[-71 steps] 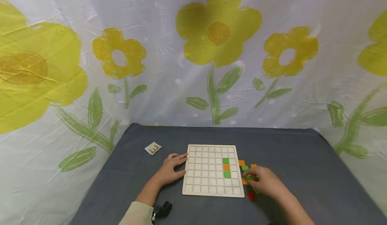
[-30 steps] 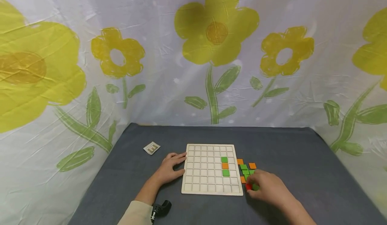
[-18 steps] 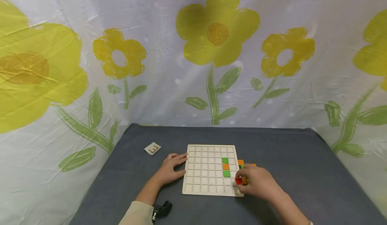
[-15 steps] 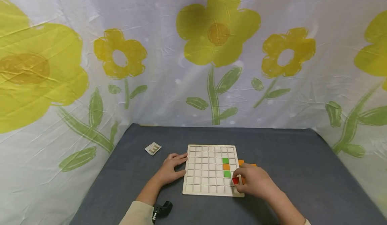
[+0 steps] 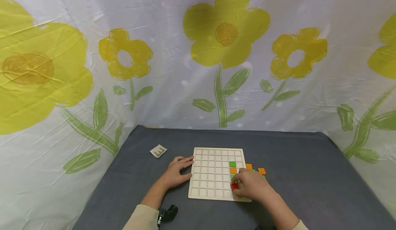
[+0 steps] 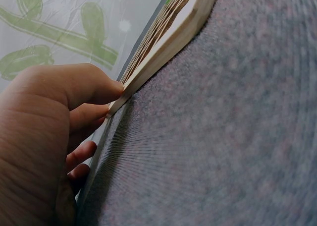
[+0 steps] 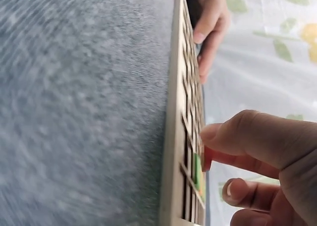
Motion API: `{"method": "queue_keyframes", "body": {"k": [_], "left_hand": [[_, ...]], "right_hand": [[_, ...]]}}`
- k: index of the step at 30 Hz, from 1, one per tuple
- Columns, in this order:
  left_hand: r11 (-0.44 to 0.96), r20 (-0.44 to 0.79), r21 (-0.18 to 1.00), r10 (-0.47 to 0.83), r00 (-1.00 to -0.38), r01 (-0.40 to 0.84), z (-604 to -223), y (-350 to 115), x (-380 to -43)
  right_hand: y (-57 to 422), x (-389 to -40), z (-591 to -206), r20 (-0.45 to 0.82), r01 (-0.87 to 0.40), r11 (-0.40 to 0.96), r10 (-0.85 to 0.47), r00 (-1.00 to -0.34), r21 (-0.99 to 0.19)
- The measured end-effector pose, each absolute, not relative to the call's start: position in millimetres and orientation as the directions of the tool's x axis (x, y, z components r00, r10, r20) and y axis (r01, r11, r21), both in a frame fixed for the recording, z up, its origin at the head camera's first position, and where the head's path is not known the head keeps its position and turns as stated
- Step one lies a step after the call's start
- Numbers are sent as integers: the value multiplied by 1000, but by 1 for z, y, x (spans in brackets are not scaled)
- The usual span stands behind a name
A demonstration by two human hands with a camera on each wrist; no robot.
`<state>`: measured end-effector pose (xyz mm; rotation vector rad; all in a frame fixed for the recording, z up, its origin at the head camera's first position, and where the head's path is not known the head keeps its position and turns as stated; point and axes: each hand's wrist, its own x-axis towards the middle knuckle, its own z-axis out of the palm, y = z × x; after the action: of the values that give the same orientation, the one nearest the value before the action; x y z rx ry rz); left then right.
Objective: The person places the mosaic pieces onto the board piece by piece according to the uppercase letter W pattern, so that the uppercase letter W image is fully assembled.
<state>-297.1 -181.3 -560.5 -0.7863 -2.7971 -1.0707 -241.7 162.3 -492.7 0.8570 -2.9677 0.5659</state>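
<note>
A pale wooden grid board lies on the dark grey tablecloth. My left hand touches its left edge with thumb and fingers spread; the left wrist view shows the thumb at the board's side. Over the lower right of the grid, my right hand pinches a small red square tile between thumb and fingers. That red tile is partly hidden by the fingers in the right wrist view. Just above it in the grid's column sit a green tile, an orange tile and a partly covered green one.
Right of the board lie loose tiles, among them an orange tile and another orange tile; my right hand hides some. A small patterned card lies at the back left. A flowered curtain stands behind the table.
My right hand went through the loose tiles, picked up the red tile and carried it left over the board, below the column of tiles. The left hand stays at the board's edge.
</note>
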Motion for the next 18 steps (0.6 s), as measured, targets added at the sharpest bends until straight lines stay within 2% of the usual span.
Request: {"method": "queue_keyframes", "body": {"k": [8, 14, 18], "left_hand": [[636, 212, 616, 434, -876, 465, -560, -180, -295], [642, 212, 612, 429, -878, 462, -560, -180, -295], [642, 221, 607, 430, -876, 468, -559, -180, -296]], "right_hand": [[162, -241, -501, 66, -476, 819, -482, -874, -321], [163, -243, -502, 23, -434, 822, -458, -888, -370], [163, -242, -500, 57, -442, 811, -457, -888, -383]]}}
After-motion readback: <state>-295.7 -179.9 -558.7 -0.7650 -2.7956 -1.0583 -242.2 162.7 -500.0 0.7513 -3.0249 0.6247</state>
